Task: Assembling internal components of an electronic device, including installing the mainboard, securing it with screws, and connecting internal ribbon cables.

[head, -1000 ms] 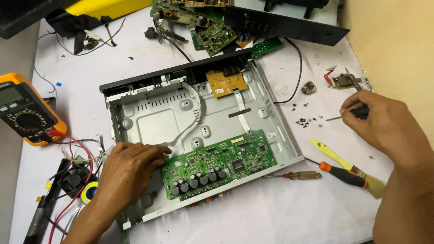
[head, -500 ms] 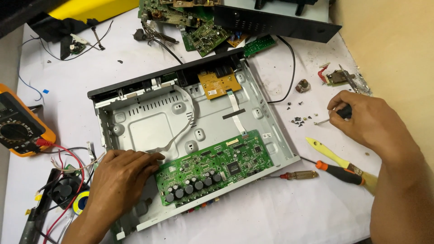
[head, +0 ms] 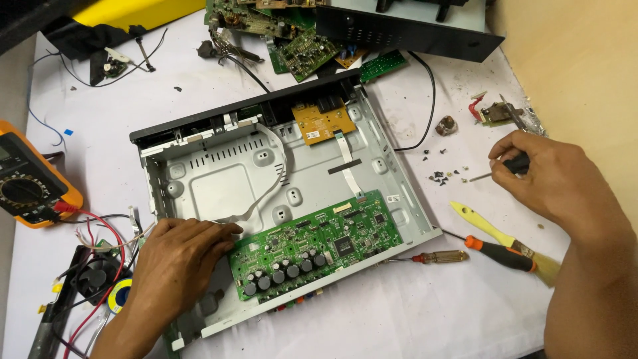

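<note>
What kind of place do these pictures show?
Probably an electronics repair bench. An opened player case with a green circuit board lies on the table, a multimeter stands beside it, and the right hand holds a screwdriver.

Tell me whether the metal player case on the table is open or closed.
Open. The metal case has no top cover, so its bare floor, the green circuit board and the white ribbon cable show.
</note>
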